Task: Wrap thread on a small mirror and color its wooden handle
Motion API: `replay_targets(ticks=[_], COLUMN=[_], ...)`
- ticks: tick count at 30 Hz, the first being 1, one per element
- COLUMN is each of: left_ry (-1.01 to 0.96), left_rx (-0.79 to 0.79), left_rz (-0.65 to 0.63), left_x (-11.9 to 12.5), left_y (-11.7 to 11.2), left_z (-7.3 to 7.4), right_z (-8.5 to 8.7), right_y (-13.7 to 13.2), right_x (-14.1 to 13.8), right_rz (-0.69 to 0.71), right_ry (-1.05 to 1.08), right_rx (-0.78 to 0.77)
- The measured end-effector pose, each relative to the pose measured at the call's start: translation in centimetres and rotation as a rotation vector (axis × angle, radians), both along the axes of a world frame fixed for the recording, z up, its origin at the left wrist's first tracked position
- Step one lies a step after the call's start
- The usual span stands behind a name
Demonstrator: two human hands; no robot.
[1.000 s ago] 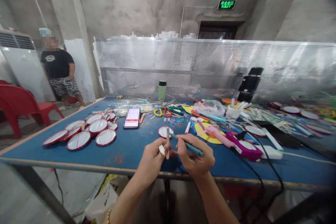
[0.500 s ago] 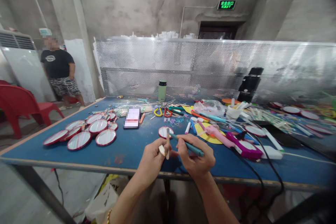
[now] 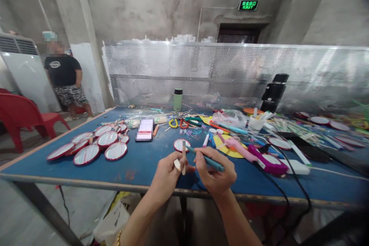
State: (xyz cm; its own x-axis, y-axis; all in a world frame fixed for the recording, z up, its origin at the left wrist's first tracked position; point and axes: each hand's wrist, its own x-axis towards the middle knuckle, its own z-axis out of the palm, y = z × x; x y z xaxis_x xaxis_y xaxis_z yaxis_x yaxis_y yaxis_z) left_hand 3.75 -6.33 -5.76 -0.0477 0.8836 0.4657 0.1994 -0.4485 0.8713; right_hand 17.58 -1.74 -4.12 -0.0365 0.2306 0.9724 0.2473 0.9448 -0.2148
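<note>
My left hand (image 3: 168, 175) is closed on a thin wooden stick (image 3: 183, 157), held upright above the near edge of the blue table (image 3: 138, 161). My right hand (image 3: 215, 173) grips a teal pen-shaped tool (image 3: 206, 159) whose tip points left, at the stick. The two hands nearly touch. Just behind them lies one round red-rimmed disc (image 3: 181, 144).
Several red-rimmed discs (image 3: 96, 144) lie at the table's left, a phone (image 3: 145, 130) behind. A pink and a purple glue gun (image 3: 259, 157) with black cords, scissors, markers and a green bottle (image 3: 178, 100) crowd the right and back. A person stands far left by a red chair (image 3: 20, 117).
</note>
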Motion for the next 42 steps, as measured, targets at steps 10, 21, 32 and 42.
replay_targets(ticks=[10, 21, 32, 42], left_ry=[-0.004, -0.068, -0.126, -0.107], left_rx=[-0.018, -0.034, -0.069, -0.046], left_rz=[0.009, -0.005, -0.063, -0.063], left_x=[0.09, 0.12, -0.19, -0.18], left_y=[-0.03, -0.13, 0.07, 0.08], left_z=[0.12, 0.31, 0.23, 0.20], right_z=[0.08, -0.26, -0.28, -0.11], right_y=[-0.01, 0.24, 0.17, 0.13], right_x=[0.03, 0.12, 0.27, 0.13], right_rz=[-0.006, -0.025, -0.002, 0.018], right_ry=[0.003, 0.019, 0.029, 0.013], right_rx=[0.010, 0.026, -0.011, -0.003])
